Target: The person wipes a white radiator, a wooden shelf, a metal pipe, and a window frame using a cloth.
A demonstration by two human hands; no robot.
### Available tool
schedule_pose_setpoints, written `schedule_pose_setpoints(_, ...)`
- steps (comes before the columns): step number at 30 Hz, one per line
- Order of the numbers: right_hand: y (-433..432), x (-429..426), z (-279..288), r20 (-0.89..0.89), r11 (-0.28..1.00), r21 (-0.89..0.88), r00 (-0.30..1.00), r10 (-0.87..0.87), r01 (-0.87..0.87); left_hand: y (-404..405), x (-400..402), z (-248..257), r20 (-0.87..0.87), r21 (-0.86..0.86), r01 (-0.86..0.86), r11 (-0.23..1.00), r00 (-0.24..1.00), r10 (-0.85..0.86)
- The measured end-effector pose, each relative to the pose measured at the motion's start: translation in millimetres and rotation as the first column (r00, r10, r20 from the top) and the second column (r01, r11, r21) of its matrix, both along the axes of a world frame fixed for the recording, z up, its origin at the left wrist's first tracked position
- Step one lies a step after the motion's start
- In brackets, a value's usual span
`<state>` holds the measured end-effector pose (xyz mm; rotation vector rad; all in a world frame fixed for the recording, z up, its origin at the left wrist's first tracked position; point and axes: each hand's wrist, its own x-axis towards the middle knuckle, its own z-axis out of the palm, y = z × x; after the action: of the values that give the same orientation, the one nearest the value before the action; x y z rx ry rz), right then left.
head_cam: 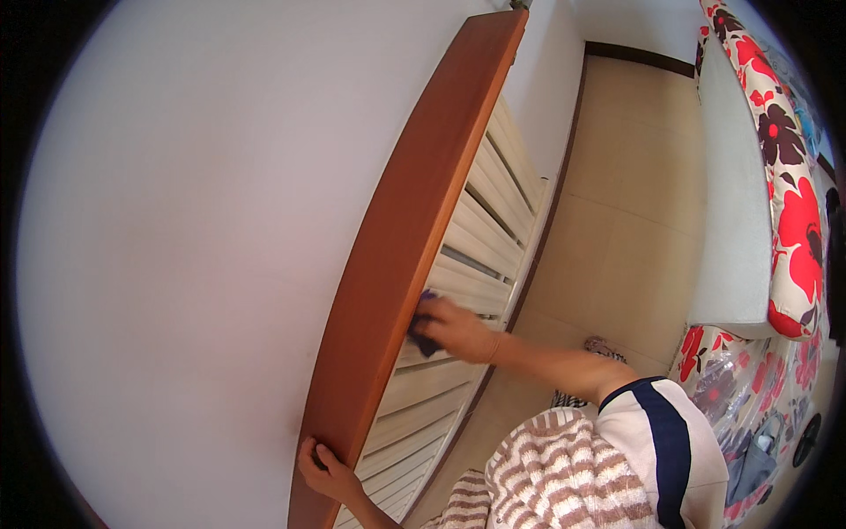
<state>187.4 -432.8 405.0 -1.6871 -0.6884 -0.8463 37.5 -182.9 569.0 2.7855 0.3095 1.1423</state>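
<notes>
A long reddish-brown wooden shelf board (pixel 403 198) runs along the white wall, above a cream slatted radiator (pixel 486 244). My right hand (pixel 456 328), slightly blurred, grips a dark cloth (pixel 423 337) at the front edge of the board, by the upper part of the slats. Part of the cloth is hidden behind my fingers. Lower down, my left hand (pixel 328 473) rests on the near end of the board with its fingers curled on the top. Nothing shows in that hand.
Beige floor tiles (pixel 621 165) stretch to the right of the radiator. Beyond them stands a sofa with a pale side (pixel 733 198) and a red-flowered cushion (pixel 796 225). A grey-blue bag (pixel 757 456) lies on clear plastic over flowered fabric. My striped clothing (pixel 568 473) fills the lower middle.
</notes>
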Motion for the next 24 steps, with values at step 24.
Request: schedule_pose_setpoints(24, -287.1, 219.4, 39.1, -0.453, 0.585, 0.277, 0.641, -0.62, 0.762, -10.8, -14.0, 26.1, 0.046, -0.047, -0.056, 0.997, 0.997, 0.058)
